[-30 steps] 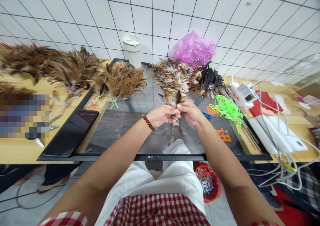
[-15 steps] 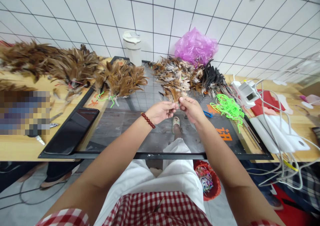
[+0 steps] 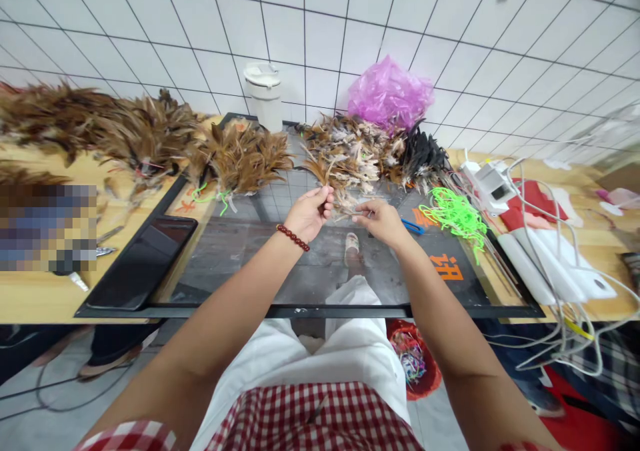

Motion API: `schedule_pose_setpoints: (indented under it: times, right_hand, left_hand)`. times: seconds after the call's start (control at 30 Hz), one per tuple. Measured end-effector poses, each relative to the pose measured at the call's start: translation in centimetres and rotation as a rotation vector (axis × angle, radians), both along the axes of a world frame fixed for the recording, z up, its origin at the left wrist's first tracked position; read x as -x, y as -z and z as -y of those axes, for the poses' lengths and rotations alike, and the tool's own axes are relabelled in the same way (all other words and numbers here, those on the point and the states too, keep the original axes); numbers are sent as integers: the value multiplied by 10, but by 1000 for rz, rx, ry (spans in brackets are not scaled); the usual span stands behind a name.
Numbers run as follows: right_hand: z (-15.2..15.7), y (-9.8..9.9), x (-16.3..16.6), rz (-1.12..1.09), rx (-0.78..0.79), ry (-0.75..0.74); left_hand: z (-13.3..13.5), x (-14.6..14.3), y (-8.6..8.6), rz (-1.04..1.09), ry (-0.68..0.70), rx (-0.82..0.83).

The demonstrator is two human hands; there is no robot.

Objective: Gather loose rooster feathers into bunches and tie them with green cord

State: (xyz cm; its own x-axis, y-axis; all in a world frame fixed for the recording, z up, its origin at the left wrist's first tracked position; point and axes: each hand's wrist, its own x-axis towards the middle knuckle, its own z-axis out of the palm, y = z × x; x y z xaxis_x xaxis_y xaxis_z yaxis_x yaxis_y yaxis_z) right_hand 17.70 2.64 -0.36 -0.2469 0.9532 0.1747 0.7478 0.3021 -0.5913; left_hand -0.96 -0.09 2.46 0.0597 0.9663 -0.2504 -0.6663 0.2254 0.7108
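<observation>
My left hand [image 3: 311, 216], with a dark red bead bracelet [image 3: 293, 238] at the wrist, is closed with brown feathers [image 3: 320, 170] rising from its fingertips. To its right, my right hand [image 3: 381, 222] pinches a pale, fluffy feather [image 3: 344, 202] by its thin end; the exact grip is partly hidden. Both hands are over the dark glass panel [image 3: 250, 251], a little apart. Just beyond them spreads a heap of mixed brown and white feathers [image 3: 357, 151], with black feathers [image 3: 425, 154] at its right end.
Bundled brown feathers [image 3: 245, 158] lie at left, near a phone [image 3: 145, 261]. A white cup [image 3: 264, 98] and purple plastic bag [image 3: 390, 94] stand by the tiled wall. Rightward are a blue tool [image 3: 412, 226], green cord [image 3: 453, 214] and tangled cables [image 3: 565, 311]. A red bin [image 3: 430, 371] is below.
My hands have drawn apart from where they met. The left moved slightly left and up with brown feathers, while the right came a little nearer with a pale feather in its fingertips.
</observation>
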Motion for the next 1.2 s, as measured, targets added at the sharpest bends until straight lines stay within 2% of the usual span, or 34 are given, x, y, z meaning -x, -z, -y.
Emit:
schedule_pose_setpoints:
  times: [0.1, 0.2, 0.33, 0.43, 0.53, 0.67, 0.77, 0.9, 1.07, 1.13, 1.2]
  right_hand:
    - [2, 1, -1, 188, -53, -36]
    - [6, -5, 1, 219, -177, -84]
    - [15, -16, 3, 196, -324, -85]
    - [19, -19, 4, 226, -391, -30]
    - [20, -20, 4, 242, -418, 3]
    - [20, -18, 4, 185, -428, -12]
    - [18, -12, 7, 42, -436, -66]
    - [13, -1, 16, -221, -297, -173]
    - [10, 1, 27, -712, 119, -246]
    - [12, -2, 29, -849, 196, -239]
    - [13, -4, 30, -915, 207, -198]
  left_hand:
    - [0, 0, 0, -7, -20, 4]
    - [0, -1, 2, -102, -57, -25]
    - [-2, -4, 7, -447, -136, -201]
    - [-2, -5, 12, -706, -114, -373]
    - [-2, -6, 17, -867, -58, -404]
    - [-2, -8, 20, -809, -23, -292]
    - [0, -10, 18, -698, -19, -230]
    - [3, -11, 13, -655, 16, -216]
    - [4, -9, 11, -468, 57, -158]
    - [4, -7, 11, -384, 96, -145]
    - [5, -6, 11, -337, 141, -156]
